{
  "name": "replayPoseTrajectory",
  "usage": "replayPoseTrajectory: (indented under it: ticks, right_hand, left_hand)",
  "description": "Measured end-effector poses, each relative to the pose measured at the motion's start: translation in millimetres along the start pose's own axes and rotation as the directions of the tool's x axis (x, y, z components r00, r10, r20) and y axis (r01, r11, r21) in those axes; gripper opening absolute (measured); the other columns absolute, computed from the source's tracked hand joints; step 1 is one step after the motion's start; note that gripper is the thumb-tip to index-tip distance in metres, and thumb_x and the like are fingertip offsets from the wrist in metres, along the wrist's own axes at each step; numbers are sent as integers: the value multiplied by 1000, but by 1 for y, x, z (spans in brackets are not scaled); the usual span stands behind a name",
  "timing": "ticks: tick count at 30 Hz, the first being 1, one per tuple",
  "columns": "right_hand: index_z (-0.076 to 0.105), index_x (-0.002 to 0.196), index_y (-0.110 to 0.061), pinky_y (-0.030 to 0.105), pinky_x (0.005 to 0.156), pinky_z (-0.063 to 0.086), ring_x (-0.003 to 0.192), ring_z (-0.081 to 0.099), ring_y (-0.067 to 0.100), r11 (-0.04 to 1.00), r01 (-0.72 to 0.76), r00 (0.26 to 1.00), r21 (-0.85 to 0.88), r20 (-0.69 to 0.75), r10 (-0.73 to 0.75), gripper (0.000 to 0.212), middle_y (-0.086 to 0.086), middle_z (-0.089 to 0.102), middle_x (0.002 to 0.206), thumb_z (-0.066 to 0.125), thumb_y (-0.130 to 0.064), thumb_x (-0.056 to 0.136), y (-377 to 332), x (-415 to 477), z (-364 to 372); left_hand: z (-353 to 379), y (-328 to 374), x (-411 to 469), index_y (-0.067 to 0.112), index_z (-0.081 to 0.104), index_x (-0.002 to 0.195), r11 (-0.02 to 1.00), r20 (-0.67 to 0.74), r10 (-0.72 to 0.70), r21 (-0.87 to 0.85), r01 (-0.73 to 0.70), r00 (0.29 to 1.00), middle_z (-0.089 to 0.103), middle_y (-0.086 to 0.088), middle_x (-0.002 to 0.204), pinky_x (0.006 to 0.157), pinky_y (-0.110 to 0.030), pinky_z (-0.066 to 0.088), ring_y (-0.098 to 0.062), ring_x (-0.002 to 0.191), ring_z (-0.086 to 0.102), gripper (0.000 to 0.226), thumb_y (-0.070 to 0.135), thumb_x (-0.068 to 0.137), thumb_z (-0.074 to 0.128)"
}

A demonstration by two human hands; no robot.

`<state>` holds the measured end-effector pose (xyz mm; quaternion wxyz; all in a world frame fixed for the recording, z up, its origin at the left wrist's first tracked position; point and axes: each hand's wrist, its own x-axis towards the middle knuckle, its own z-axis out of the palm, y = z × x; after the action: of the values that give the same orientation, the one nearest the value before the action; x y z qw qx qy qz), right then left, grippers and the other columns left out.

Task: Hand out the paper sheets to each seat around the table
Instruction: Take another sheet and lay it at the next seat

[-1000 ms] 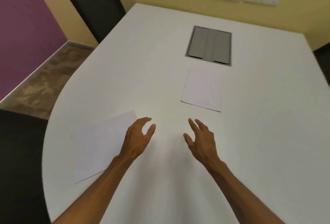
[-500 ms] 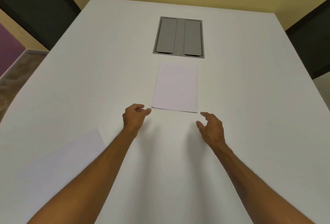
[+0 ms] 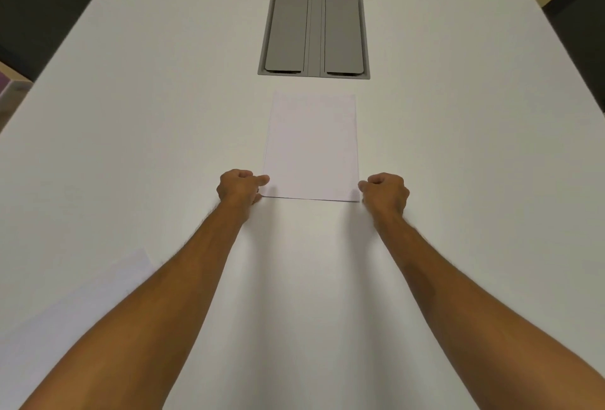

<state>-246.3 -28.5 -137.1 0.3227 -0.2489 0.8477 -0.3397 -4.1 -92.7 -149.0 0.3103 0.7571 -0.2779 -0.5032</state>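
A stack of white paper sheets [image 3: 311, 144] lies flat in the middle of the white table [image 3: 458, 148], just in front of the grey cable hatch. My left hand [image 3: 239, 188] is at the stack's near left corner, with the forefinger on top and the thumb at the edge. My right hand [image 3: 386, 192] has its fingers curled and pinches the near right corner. One single sheet [image 3: 75, 308] lies at the table's near left, partly behind my left forearm.
A grey two-flap cable hatch [image 3: 314, 35] is set into the tabletop beyond the stack. Dark chairs stand at the far left [image 3: 36, 7] and far right [image 3: 579, 13]. A yellow wall runs behind the table.
Both hands have reached forward from open, spread fingers to closed grips on the stack's two near corners. The view has swung from the left sheet toward the table's centre.
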Motion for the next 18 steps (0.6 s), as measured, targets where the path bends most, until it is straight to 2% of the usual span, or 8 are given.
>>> replayPoseTrajectory:
  ticks: [2, 4, 7, 9, 11, 15, 18]
  right_hand:
    - [71, 88, 0, 47, 81, 62, 82, 73, 35, 997, -63, 998, 52, 25, 61, 9, 19, 74, 95, 74, -6, 83, -4, 6, 6]
    - [70, 84, -1, 47, 78, 63, 74, 71, 33, 988, -126, 992, 94, 32, 124, 9, 18, 74, 92, 78, -5, 81, -6, 11, 11]
    - [67, 75, -3, 37, 68, 59, 66, 65, 30, 978, -170, 985, 122, 29, 168, 10, 16, 74, 85, 75, 1, 81, -4, 15, 15]
    - [65, 70, -4, 32, 61, 52, 57, 61, 25, 972, -192, 981, 133, 31, 189, 15, 10, 72, 70, 71, 5, 80, -3, 17, 17]
    - [68, 71, -4, 30, 58, 52, 52, 60, 20, 969, -206, 979, 136, 41, 202, 15, 5, 70, 62, 69, 8, 79, -3, 17, 17]
    - [71, 75, -2, 26, 51, 48, 49, 61, 17, 973, -193, 981, 130, 48, 188, 12, 4, 69, 61, 72, 9, 79, -5, 12, 17]
    - [72, 77, 0, 27, 54, 50, 56, 67, 24, 974, -182, 983, 135, 51, 177, 10, 8, 71, 69, 78, 8, 75, -6, 9, 16]
  left_hand:
    - [2, 2, 3, 6, 65, 95, 999, 14, -41, -29, 41, 999, 69, -14, 101, 74, -37, 63, -21, 75, 65, 30, 4, 74, 86]
    - [3, 3, 5, 5, 65, 88, 998, 0, -55, -21, 55, 998, 69, -14, 93, 69, -35, 64, -21, 65, 63, 26, 1, 73, 86]
    - [3, 5, 7, 3, 66, 85, 997, -1, -73, -17, 73, 997, 68, -13, 81, 49, -25, 58, -17, 48, 56, 27, -2, 69, 88]
    - [2, 6, 7, 0, 69, 88, 996, 16, -86, -7, 86, 996, 68, -13, 77, 40, -19, 50, -17, 45, 55, 28, -6, 67, 87]
    - [1, 7, 6, 1, 69, 85, 995, 37, -95, -11, 95, 995, 68, -13, 81, 40, -17, 48, -18, 49, 58, 29, -10, 66, 86]
    - [-1, 5, 2, 7, 62, 77, 997, 33, -68, -39, 69, 997, 70, -14, 93, 47, -23, 56, -25, 64, 68, 32, -12, 66, 86]
    - [-3, 4, 0, 6, 62, 74, 999, 15, -40, -25, 40, 999, 73, -14, 92, 59, -35, 64, -26, 58, 73, 28, -8, 69, 86]
